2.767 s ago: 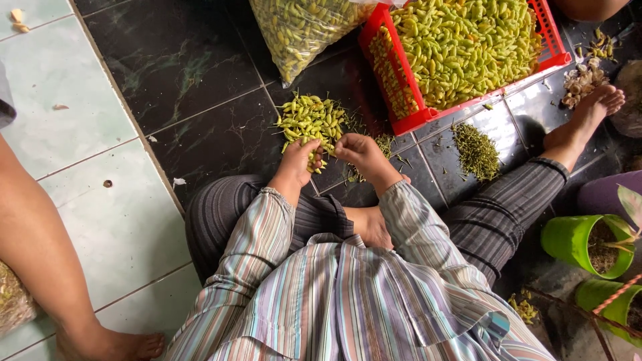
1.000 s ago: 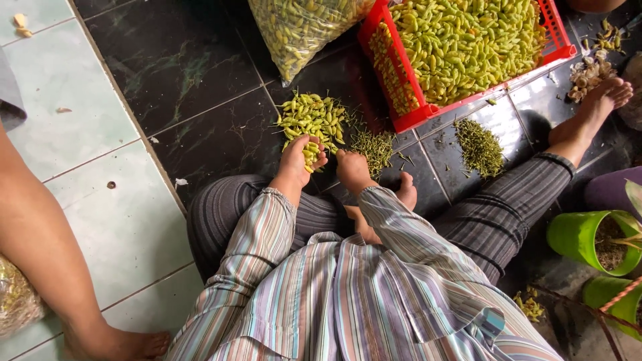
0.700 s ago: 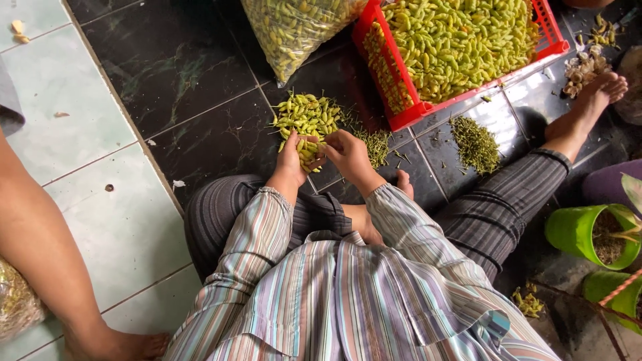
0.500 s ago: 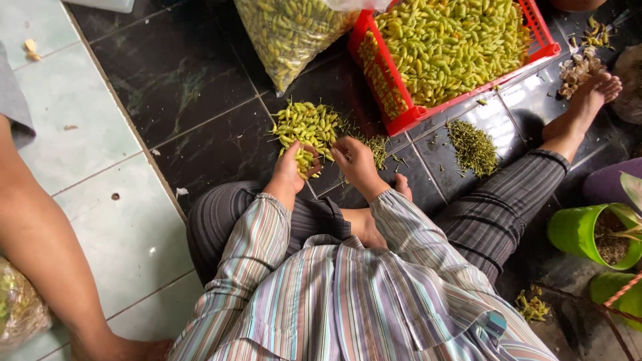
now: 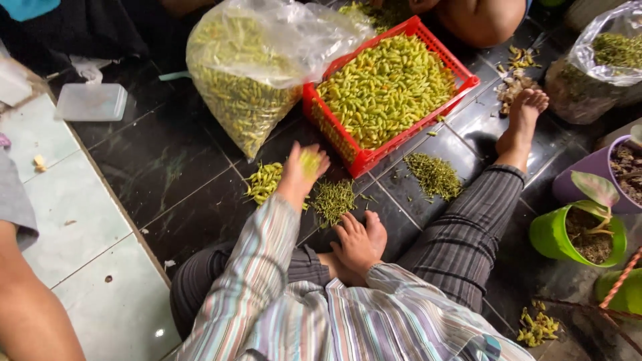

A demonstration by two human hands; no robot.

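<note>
My left hand (image 5: 302,170) reaches forward over the dark floor tiles, closed on a few small green chillies, blurred with motion. It is just above a small pile of green chillies (image 5: 263,182) and close to the near corner of a red plastic basket (image 5: 348,150) heaped with the same chillies. A pile of thin green stems (image 5: 333,199) lies right of the hand. My right hand is hidden; only its striped sleeve (image 5: 401,281) shows beside my bare foot (image 5: 358,244).
A big clear bag of chillies (image 5: 247,73) leans by the basket. A second stem pile (image 5: 435,175) lies near my outstretched leg (image 5: 468,227). Green pots (image 5: 558,237) stand right, a clear box (image 5: 90,101) far left, another person's leg (image 5: 30,307) near left.
My left hand has left the small chilli pile and swung up toward the red basket with chillies in it. My right hand has dropped out of sight. The camera now looks further forward.
</note>
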